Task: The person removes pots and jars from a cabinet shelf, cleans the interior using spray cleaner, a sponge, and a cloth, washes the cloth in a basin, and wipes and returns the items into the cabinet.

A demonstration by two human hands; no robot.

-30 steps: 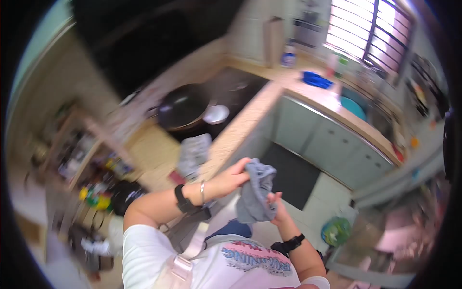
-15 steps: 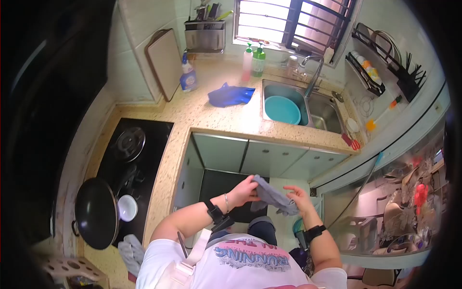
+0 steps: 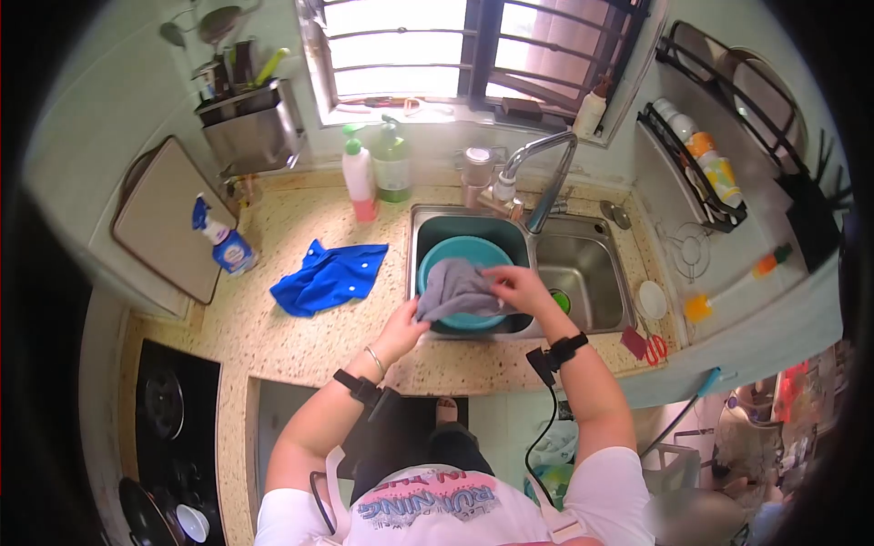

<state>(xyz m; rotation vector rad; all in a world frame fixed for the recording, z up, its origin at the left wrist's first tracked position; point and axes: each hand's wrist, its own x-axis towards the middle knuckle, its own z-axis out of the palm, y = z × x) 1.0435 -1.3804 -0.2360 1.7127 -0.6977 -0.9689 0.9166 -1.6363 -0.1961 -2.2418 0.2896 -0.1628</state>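
The fingers of your left hand [image 3: 399,331] are closed on the edge of the gray cloth [image 3: 452,291], at about eight o'clock on it. The fingers of your right hand [image 3: 523,289] pinch it at about two o'clock. So both of your hands have a hold. The gray cloth is over the teal basin [image 3: 467,248], which sits in the left bowl of the sink [image 3: 435,225]. I cannot tell if the two touch.

The step in hand looks like holding the gray cloth up over the basin. I think the next move calls for a good grip on both sides, with the cloth well inside the round rim.

The gray cloth looks soft and dull, with a bit of purple in it. It is bunched up, with folds and a hump. I cannot tell if it is wet.

Farther out from it, the tap [image 3: 553,182] stands at one o'clock and the pump bottle with pink stuff [image 3: 359,177] at eleven. The blue cloth [image 3: 332,276] lies crumpled on the table [image 3: 244,341] at nine.
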